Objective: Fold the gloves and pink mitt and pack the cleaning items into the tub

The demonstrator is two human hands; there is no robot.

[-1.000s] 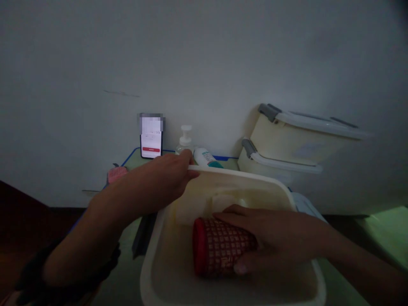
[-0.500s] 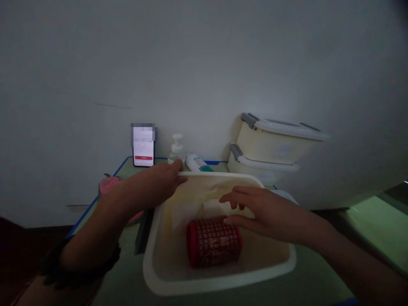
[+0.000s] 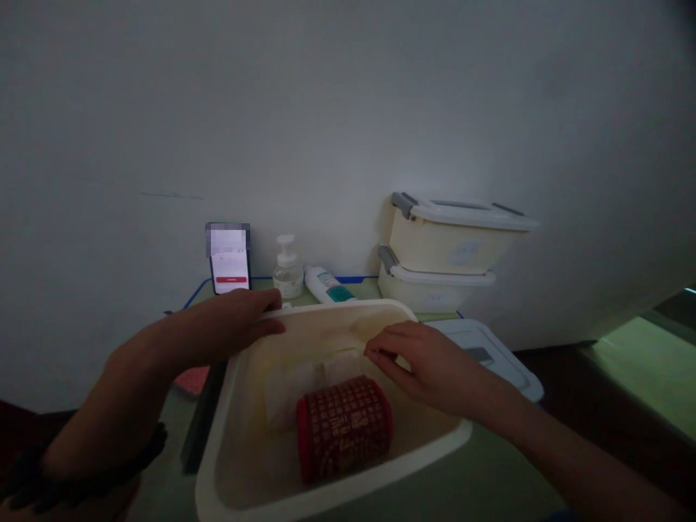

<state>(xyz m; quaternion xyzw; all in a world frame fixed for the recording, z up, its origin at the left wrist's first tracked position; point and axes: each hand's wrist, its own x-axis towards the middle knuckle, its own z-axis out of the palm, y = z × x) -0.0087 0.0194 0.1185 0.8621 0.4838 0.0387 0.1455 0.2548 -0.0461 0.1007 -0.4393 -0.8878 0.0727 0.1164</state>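
Note:
My left hand (image 3: 255, 315) is closed over the far left rim of a cream plastic bin (image 3: 331, 310), with the thumb on the inner side. Inside the bin, a red cylindrical canister (image 3: 345, 428) with gold characters lies on its side. Behind it are white, soft-looking packets or folded paper (image 3: 293, 384); their kind is unclear. My right hand (image 3: 418, 362) reaches over the right side of the bin. Its thumb and fingertips are pinched together beside the white material's right end, and what they hold, if anything, cannot be made out.
Behind the bin stand a phone (image 3: 231, 264) with a lit screen, a pump bottle (image 3: 288, 272) and a lying white-and-teal bottle (image 3: 329, 285). Two stacked lidded boxes (image 3: 446, 243) are at the back right. A loose lid (image 3: 500, 355) lies right; pink cloth-like material (image 3: 191, 380) lies left.
The bin has shifted left and tilted in view, with my left hand still on its rim. My right hand's fingers have closed into a pinch. More of the loose lid shows.

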